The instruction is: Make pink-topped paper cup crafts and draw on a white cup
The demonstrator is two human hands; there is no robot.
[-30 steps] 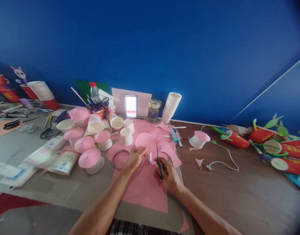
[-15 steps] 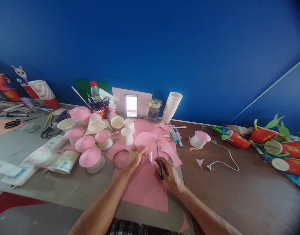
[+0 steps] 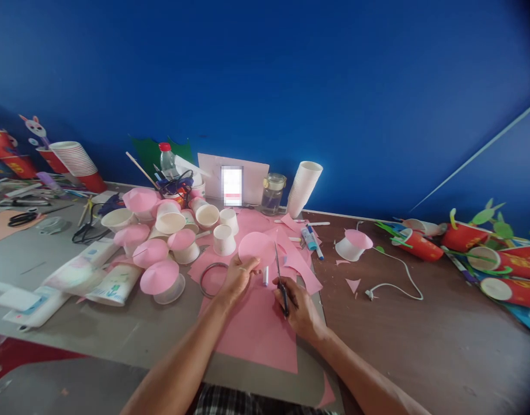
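A round piece of pink paper (image 3: pixel 255 246) is pinched at its lower left edge by my left hand (image 3: pixel 240 278). My right hand (image 3: pixel 300 308) is closed round the handles of black-handled scissors (image 3: pixel 283 293). Their blades point up, beside the right edge of the round paper. Under both hands lies a larger pink sheet (image 3: pixel 260 337). A small white cylinder (image 3: pixel 265 275) rests between my hands, and a roll of tape or ring (image 3: pixel 213 279) lies left of my left hand. Left of that stand several paper cups with pink cone tops (image 3: pixel 160 278).
A tilted stack of white cups (image 3: pixel 303 187) and a lidded jar (image 3: pixel 273 193) stand by the blue wall. On the right are a pink-topped cup (image 3: pixel 354 246), a white cable (image 3: pixel 405 274) and red cups (image 3: pixel 423 245). A glue gun-like white device (image 3: pixel 36 302) lies at left.
Almost nothing differs. My hands, the round pink paper and the scissors keep nearly the same places; the view has shifted very slightly.
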